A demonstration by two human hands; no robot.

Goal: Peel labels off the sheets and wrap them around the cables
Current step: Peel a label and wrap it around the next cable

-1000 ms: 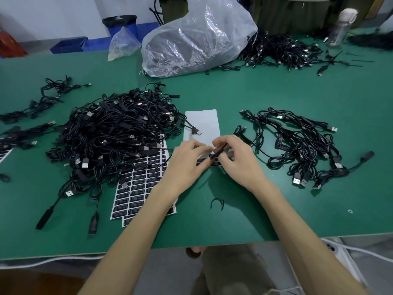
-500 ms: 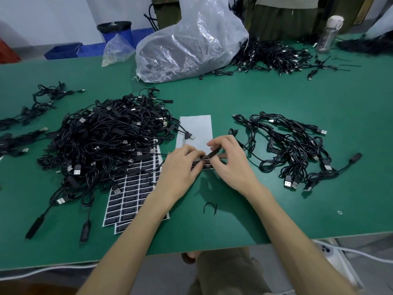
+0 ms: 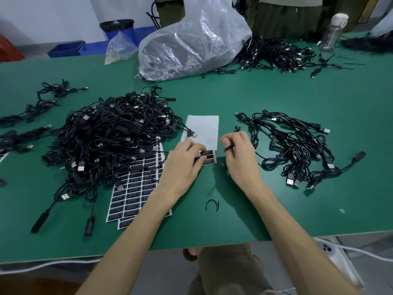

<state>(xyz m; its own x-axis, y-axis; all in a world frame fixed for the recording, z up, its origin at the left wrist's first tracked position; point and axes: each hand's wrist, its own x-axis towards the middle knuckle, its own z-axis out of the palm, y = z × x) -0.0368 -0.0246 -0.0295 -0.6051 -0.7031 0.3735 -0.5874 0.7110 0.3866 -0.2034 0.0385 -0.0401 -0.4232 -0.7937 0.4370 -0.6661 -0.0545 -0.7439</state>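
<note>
A mostly peeled white label sheet [image 3: 202,128] lies at the table's middle, with a few black labels [image 3: 209,156] left at its near end. My left hand [image 3: 184,165] rests on that near end, fingertips pressing on the labels. My right hand [image 3: 239,155] is just right of the sheet and pinches a thin black cable [image 3: 228,148] between thumb and fingers. That cable runs toward the small pile of black USB cables [image 3: 295,150] on the right. A big pile of cables [image 3: 110,137] lies on the left, over full label sheets [image 3: 136,192].
A clear plastic bag [image 3: 191,43] and another cable heap [image 3: 274,54] sit at the back of the green table [image 3: 255,92], beside a water bottle [image 3: 333,31]. A black twist tie [image 3: 212,205] lies near the front edge. More cables [image 3: 40,101] lie far left.
My hands have parted: the right hand drew away to the right with the cable, while the left hand stayed on the sheet's labels. The camera view shifted slightly.
</note>
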